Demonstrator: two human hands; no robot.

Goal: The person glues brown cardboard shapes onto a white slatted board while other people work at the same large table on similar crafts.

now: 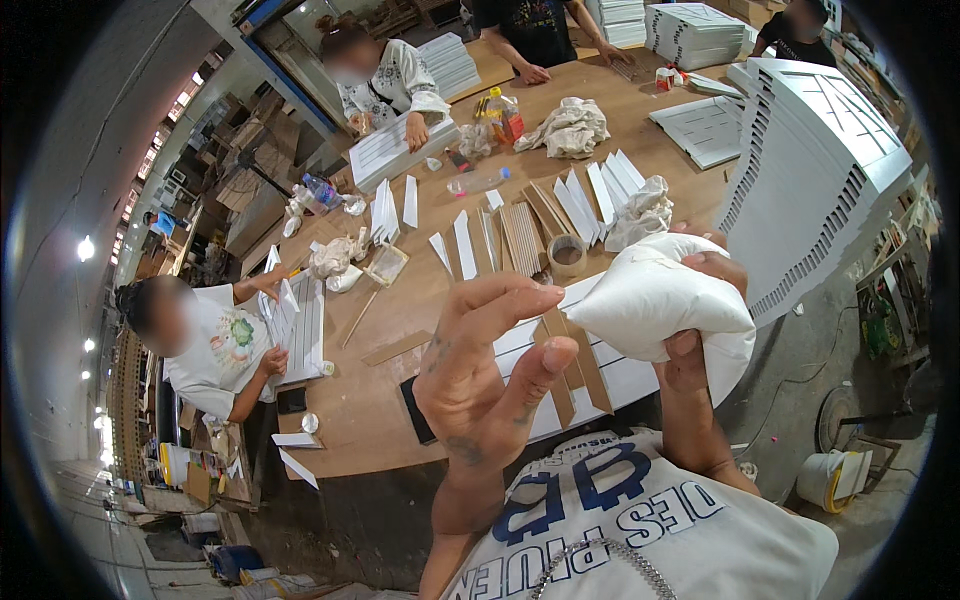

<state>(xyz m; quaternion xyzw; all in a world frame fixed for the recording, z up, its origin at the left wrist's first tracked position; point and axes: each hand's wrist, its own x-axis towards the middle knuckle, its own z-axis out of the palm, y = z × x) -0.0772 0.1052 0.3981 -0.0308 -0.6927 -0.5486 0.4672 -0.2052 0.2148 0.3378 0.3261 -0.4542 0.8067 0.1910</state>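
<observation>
My right hand (694,341) grips a plump white plastic bag (645,296), its fingers wrapped around the top and the thumb pressed in from below. One pointed corner of the bag faces left, towards my left hand (487,375). That hand is raised over the table edge, thumb and fingers apart, with nothing between them. Beneath both hands lies a white slatted panel (626,375), partly hidden, with brown strips (589,367) across it. A roll of tape (568,255) stands just beyond, beside stacked brown strips (520,236).
Tall stacks of white louvred panels (817,180) rise at the right. Crumpled cloths (570,127), bottles (495,116) and white strips (615,180) lie on the wooden table (390,315). A person (217,345) handles white pieces at the left; several others stand around the far side.
</observation>
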